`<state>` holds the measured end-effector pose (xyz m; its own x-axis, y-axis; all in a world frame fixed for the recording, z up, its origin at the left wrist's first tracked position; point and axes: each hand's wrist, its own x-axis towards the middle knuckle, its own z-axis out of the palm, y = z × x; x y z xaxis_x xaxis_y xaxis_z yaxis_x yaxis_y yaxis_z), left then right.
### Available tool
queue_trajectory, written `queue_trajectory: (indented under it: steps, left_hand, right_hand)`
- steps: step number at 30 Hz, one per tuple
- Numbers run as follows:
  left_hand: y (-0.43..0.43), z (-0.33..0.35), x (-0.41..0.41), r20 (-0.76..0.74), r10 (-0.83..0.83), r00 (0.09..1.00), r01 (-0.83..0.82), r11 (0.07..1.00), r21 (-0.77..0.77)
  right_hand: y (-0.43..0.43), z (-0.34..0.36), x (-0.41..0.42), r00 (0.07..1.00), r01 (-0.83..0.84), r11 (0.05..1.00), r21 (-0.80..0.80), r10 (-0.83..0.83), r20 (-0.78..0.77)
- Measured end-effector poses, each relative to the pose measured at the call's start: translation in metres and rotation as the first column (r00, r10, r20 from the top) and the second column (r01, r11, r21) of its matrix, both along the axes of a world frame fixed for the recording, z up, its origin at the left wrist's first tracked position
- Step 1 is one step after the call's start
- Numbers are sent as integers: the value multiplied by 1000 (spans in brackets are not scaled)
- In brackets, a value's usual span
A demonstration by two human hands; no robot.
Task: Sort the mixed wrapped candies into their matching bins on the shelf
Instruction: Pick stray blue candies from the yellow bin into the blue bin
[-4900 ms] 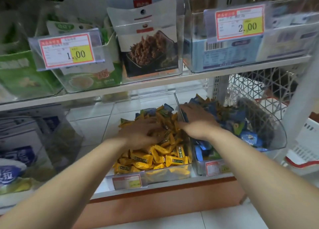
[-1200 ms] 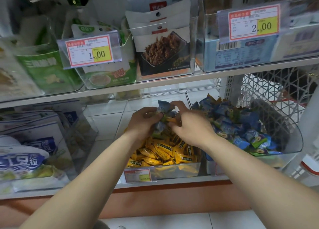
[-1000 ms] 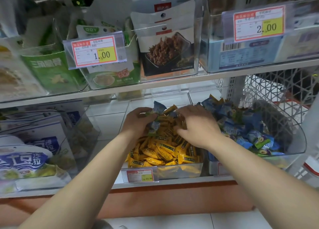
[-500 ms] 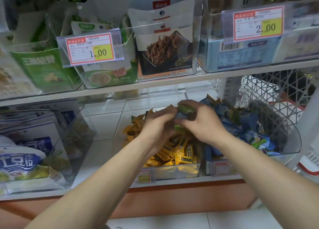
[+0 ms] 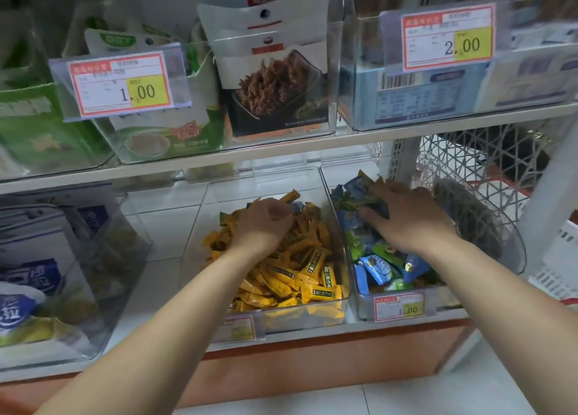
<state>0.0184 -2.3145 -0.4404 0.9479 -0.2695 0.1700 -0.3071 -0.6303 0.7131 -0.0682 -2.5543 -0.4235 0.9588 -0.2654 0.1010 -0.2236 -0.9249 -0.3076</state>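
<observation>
Two clear bins stand side by side on the lower shelf. The left bin [image 5: 200,217] holds a heap of yellow wrapped candies [image 5: 312,277]. The right bin [image 5: 362,305] holds blue and green wrapped candies [image 5: 378,267]. My left hand [image 5: 266,224] lies palm down in the yellow heap with its fingers curled. A blue candy [image 5: 297,206] shows at its fingertips, but whether it is gripped is hidden. My right hand [image 5: 406,224] rests flat on the blue and green candies, fingers spread, with nothing visibly held.
The upper shelf edge [image 5: 281,152] runs just above both hands and carries clear bins of snack packets with price tags. A bin of white and blue bags [image 5: 31,274] stands to the left. A white mesh basket [image 5: 469,161] sits behind the right bin.
Half a second ago both hands were together over the divide, holding green and blue candies. The right hand has moved into the right bin and flattened; the left hand has dropped back into the yellow heap.
</observation>
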Motion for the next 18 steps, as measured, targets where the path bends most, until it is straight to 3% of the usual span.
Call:
queue_trajectory:
  steps: [2, 5, 7, 10, 13, 18]
  left_hand:
    - [-5, -2, 21, 64, -4, 998, -6, 989, 149]
    - [-22, -5, 51, 140, -143, 980, 98, 953, 286]
    - [-34, -8, 67, 116, -221, 968, 160, 906, 392]
    - [-46, -16, 83, 70, -245, 967, 160, 797, 582]
    - [-43, -20, 91, 66, -238, 969, 153, 788, 597]
    - [-25, -17, 85, 86, -182, 980, 134, 908, 397]
  right_hand:
    - [2, -2, 1, 995, 23, 997, -70, -30, -98]
    - [12, 5, 6, 996, 5, 997, -79, 2, 86]
    - [23, 5, 9, 977, -98, 993, -59, 107, 182]
    - [36, -5, 13, 973, -210, 977, -18, 211, 92]
    - [38, -14, 18, 973, -228, 974, -2, 228, 27]
    - [37, -15, 22, 976, -218, 976, 15, 217, 33]
